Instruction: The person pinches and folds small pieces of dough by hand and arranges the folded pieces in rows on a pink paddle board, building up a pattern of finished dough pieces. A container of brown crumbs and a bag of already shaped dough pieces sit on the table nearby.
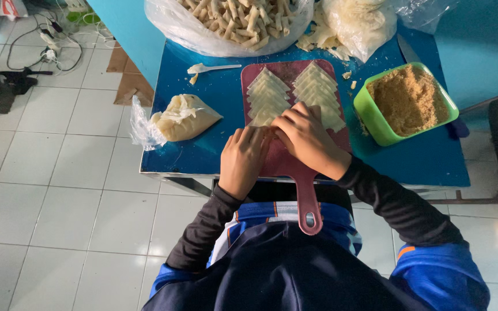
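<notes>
A maroon cutting board [288, 167] with a handle lies on the blue table [220, 98]. Two rows of overlapping pale pastry wrappers [266, 95] run down the board. My left hand [243, 158] and my right hand [306, 135] meet at the near end of the left row, fingers curled over the nearest wrapper. What lies under the fingers is hidden. A plastic piping bag of pale filling [183, 118] rests left of the board.
A green tub of brown crumbs [407, 101] stands to the right. At the back sit a clear bag of rolled pieces [231, 23] and a bag of wrappers [358, 23]. A white spoon [208, 68] lies behind the board. Cables [47, 40] trail on the tiled floor.
</notes>
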Motion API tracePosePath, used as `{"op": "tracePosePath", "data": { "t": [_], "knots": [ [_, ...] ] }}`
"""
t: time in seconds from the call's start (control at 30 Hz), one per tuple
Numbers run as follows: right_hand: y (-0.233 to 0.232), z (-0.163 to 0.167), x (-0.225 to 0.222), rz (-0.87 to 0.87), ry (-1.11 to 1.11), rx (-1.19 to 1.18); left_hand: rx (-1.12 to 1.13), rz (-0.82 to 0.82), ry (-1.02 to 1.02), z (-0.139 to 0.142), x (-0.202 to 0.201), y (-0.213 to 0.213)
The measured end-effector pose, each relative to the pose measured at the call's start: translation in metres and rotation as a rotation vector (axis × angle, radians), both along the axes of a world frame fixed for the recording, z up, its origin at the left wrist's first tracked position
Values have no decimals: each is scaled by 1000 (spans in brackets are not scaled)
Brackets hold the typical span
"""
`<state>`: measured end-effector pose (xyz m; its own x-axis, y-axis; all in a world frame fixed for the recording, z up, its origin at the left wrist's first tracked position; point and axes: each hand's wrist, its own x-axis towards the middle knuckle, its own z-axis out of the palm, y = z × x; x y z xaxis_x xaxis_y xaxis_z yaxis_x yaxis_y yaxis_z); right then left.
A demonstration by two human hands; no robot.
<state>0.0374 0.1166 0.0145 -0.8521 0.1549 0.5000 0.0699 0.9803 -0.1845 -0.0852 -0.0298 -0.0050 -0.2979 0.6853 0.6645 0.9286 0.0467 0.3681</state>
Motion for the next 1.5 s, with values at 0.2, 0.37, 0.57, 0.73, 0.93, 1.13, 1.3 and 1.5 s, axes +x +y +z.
{"op": "tracePosePath", "data": {
  "t": [0.2, 0.37, 0.57, 0.73, 0.93, 1.13, 1.3, 1.5],
  "knots": [
    [-3, 0, 2, -4, 42, 204, -76, 26, 3, 5, -1, 1],
    [-3, -3, 5, 16, 55, 205, -47, 45, 91, -1, 1, 3],
    [-1, -1, 5, 31, 92, 126, -38, 55, 97, -11, 3, 6],
    [0, -1, -1, 16, 102, 100, -74, 69, 118, -13, -2, 9],
    [6, 0, -3, 7, 99, 3, -87, 79, 90, -9, -2, 10],
    [10, -2, -2, 25, 95, -42, -70, 37, -12, 1, -7, 8],
    [17, 0, -1, 97, 60, -175, -48, 5, -6, 2, -6, 3],
    [11, 1, -2, 31, 69, 24, -84, 70, 144, -5, -6, 6]
  ]
}}
